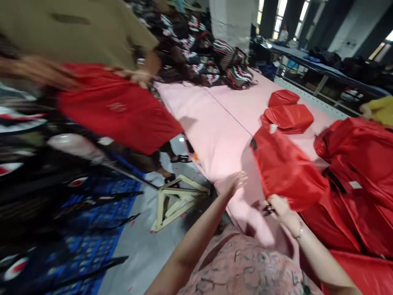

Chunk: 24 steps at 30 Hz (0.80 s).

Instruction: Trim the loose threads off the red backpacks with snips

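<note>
My right hand [281, 209] is closed at the lower edge of a red fabric bag [285, 168], which is blurred and partly lifted off the pink cloth. A small dark object [269, 208] sticks out by its fingers; its kind is too blurred to tell. My left hand [236, 182] hovers over the pink-covered table [227, 135], left of the bag and apart from it, with its fingers stretched out and nothing in them. More red bags [362, 180] lie heaped to the right, and a smaller red bag [288, 116] lies farther back.
At the left, another person's hands [132, 76] hold up a red fabric piece [123, 110]. Black patterned bags [227, 61] are piled at the table's far end. A wooden-framed stool [181, 200] and blue sheeting [92, 217] are on the floor. A yellow sleeve [382, 110] shows at right.
</note>
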Motion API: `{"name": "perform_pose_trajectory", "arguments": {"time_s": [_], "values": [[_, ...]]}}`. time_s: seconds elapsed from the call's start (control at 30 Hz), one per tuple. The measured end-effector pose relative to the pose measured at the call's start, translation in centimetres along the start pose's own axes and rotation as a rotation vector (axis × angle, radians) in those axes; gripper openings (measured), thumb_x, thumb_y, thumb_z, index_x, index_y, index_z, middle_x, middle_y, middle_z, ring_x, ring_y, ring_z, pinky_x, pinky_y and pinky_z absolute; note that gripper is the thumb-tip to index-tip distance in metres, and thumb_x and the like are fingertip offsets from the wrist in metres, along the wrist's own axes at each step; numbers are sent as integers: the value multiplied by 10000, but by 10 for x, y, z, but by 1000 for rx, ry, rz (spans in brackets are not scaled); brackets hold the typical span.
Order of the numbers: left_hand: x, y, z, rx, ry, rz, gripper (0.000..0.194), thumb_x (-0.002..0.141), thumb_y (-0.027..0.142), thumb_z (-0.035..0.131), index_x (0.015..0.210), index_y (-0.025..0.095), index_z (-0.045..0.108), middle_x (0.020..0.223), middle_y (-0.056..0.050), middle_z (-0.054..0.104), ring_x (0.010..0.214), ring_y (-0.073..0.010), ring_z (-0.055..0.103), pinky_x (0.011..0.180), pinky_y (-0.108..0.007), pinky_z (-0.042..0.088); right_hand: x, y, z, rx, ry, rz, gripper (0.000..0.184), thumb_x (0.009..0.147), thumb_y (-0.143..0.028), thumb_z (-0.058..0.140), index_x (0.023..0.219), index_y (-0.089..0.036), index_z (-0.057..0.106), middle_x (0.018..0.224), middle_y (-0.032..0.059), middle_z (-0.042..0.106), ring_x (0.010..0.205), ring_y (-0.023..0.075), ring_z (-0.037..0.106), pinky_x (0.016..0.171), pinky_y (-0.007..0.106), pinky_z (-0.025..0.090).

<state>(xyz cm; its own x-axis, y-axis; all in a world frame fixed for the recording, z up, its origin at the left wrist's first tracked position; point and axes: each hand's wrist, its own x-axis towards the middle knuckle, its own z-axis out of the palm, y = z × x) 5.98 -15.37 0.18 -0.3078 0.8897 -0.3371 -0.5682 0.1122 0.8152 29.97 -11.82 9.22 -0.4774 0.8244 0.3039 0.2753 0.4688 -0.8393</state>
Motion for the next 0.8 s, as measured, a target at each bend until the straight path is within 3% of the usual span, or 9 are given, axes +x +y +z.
{"name": "perform_pose_trajectory", "arguments": {"time_s": [0.07,0.13,0.2,0.3,0.5,0.67,0.8], "values": [[-9,-14,-13,3,193,-134,378,732,393,603,1021,152,570,1222,-159,555,951,-190,607,778,-309,488,-34,26,18,7,-117,-38,204,746,-381,553,634,-211,545,595,8,516,568,129,469,554,240,387],[-23,-33,-23,18,293,-217,369,706,406,636,973,154,598,1178,-139,590,897,-167,625,731,-268,491,-63,49,22,17,-160,3,184,792,-329,506,663,-199,515,599,-16,480,555,111,431,547,227,367],[-39,-51,-26,17,310,-244,375,679,406,665,951,153,613,1135,-126,614,870,-152,630,707,-242,484,-83,67,16,22,-74,167,208,835,-329,469,679,-192,483,593,-36,434,549,99,393,533,213,344],[-51,-64,-17,31,300,-206,424,634,435,701,932,143,623,1054,-113,639,829,-149,631,704,-244,478,-91,83,3,60,58,409,279,855,-402,453,691,-180,491,595,-37,435,555,97,389,527,210,340],[-28,-48,2,282,299,105,434,671,470,638,948,137,618,959,-83,653,767,-146,615,730,-288,480,-70,94,6,196,162,567,362,797,-505,507,674,-165,518,579,-27,461,536,96,383,502,215,340],[-4,-17,16,738,338,454,310,802,403,493,947,157,614,944,-92,656,875,-194,608,795,-348,485,-61,93,19,314,154,646,402,726,-560,555,642,-171,502,517,-47,431,457,74,344,435,204,293],[12,-2,40,1264,122,724,341,815,398,522,1073,185,588,1216,-117,573,1150,-255,499,981,-424,378,-61,92,23,375,153,726,440,654,-601,593,596,-179,484,470,-53,414,416,66,330,409,205,266]]}}
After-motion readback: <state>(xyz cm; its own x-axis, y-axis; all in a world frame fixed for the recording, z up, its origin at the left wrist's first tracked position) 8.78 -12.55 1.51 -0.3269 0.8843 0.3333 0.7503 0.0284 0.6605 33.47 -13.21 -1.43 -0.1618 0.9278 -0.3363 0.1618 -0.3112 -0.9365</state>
